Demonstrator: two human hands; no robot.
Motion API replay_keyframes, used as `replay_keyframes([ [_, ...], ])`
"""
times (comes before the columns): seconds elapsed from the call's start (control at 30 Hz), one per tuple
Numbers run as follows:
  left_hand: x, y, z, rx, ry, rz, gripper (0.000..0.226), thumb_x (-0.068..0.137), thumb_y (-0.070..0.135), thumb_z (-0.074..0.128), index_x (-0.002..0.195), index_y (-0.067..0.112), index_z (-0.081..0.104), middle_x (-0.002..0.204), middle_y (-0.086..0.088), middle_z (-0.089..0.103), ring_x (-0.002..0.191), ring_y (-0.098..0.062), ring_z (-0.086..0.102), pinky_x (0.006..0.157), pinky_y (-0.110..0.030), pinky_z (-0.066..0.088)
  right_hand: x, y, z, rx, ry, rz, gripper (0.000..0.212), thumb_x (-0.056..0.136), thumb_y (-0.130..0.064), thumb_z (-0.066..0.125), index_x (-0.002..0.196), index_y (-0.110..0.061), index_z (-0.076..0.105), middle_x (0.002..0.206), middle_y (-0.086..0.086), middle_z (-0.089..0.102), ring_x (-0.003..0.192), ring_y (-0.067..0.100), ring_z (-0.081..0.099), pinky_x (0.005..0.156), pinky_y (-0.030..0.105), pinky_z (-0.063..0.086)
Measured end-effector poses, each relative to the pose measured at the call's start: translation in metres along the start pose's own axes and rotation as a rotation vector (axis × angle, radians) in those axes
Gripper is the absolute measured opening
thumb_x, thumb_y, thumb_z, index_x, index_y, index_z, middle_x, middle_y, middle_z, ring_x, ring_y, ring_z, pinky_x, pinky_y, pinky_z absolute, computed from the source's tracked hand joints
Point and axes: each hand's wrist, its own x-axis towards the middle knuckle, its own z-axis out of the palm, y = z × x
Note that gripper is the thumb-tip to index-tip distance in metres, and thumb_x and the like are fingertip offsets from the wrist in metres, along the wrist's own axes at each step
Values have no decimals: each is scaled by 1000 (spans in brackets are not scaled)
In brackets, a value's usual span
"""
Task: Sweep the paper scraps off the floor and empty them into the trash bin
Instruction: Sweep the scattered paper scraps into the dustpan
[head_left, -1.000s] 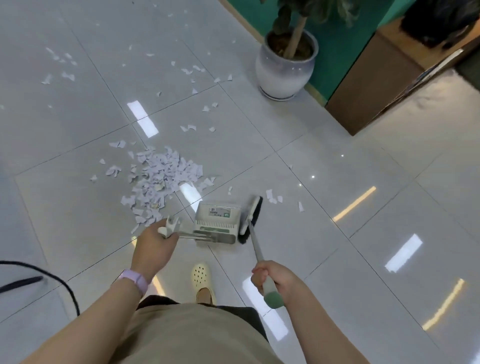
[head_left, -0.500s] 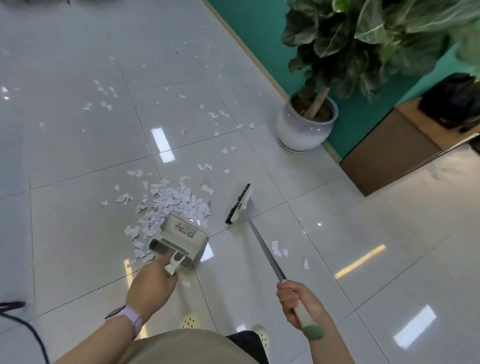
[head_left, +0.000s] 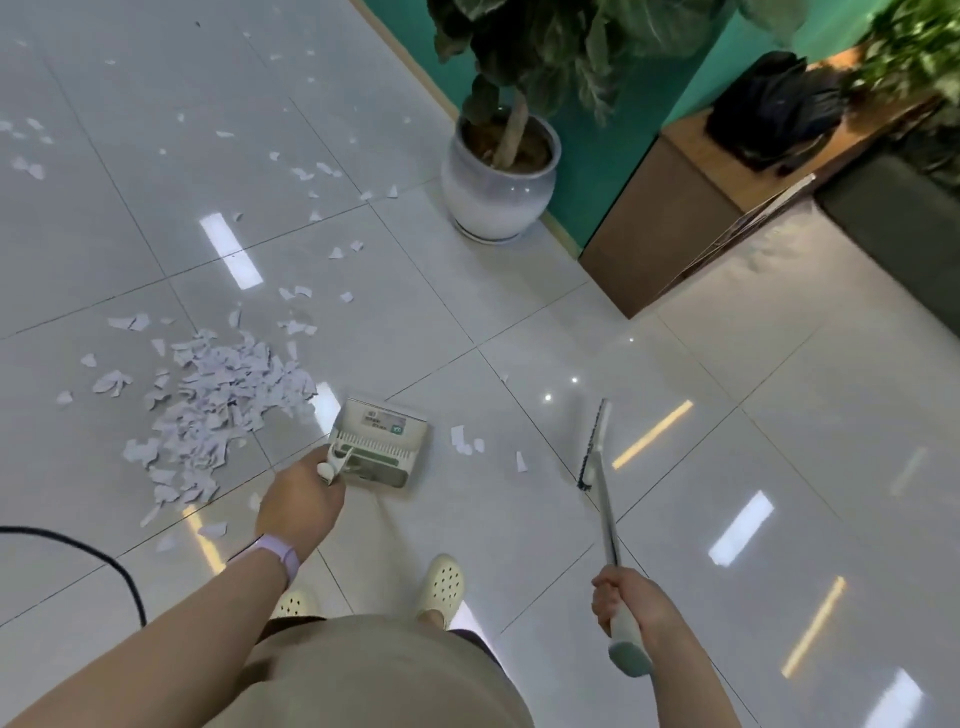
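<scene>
Landmark: the dustpan (head_left: 382, 441), a pale box-shaped pan with a green stripe and a label on top, which sits low on the tiled floor (head_left: 519, 322), in front of the person's feet.
Around: a white round pot (head_left: 496, 195) with a leafy plant (head_left: 540, 47) stands well beyond the dustpan, against a green wall (head_left: 618, 150). To the right of the pot is a brown wooden cabinet (head_left: 670, 218) with a black bag (head_left: 774, 109) on its top. A black cable (head_left: 104, 556) lies on the floor to the left of the dustpan, on the near side. Two cream perforated shoes (head_left: 441, 582) are just behind the dustpan.
In the way: a few loose scraps lie between the dustpan and the broom head; nothing else stands between them.
Paper scraps: the main heap of paper scraps (head_left: 218, 400) is just left of the dustpan, its edge near the pan. The pieces are white, torn and irregular, overlapping each other. Smaller pieces are scattered farther away toward the pot and the far left.
Broom: the broom (head_left: 602, 499) has a thin grey handle and a narrow black bristle head, which is right of the dustpan and apart from it.
Left hand: the left hand (head_left: 301, 504) has its grip clenched around the dustpan handle; a lilac band is on the wrist.
Right hand: the right hand (head_left: 631, 603) wraps its grip around the upper end of the broom handle.
</scene>
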Motion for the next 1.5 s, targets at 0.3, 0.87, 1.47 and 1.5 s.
replay_keyframes([
  [0.3,-12,35,14,-71,72,-128,13,88,16,57,90,27,64,65,0,62,63,-24,59,55,-29,43,31,-15,17,-204,-78,175,24,85,8,47,71,-11,42,51,3,37,33,13,37,30,18,32],
  [0.87,-34,29,4,-323,299,-450,6,87,11,65,84,15,67,64,-15,64,53,-33,55,45,-32,48,63,-165,110,-220,-607,274,35,69,11,71,68,-13,45,55,-4,36,34,5,36,29,16,32],
  [1.47,131,111,-2,-266,107,-297,32,88,29,71,102,1,71,48,2,61,49,-17,59,46,-24,43,61,-230,101,-252,-42,-63,28,91,5,44,71,-13,40,42,0,35,27,11,34,29,14,29],
  [1.5,143,113,-7,-248,86,-279,30,88,28,70,102,1,71,49,2,61,50,-16,59,46,-23,40,64,-231,108,-268,-37,-42,24,90,5,45,74,-13,42,44,-1,36,28,11,35,30,14,30],
])
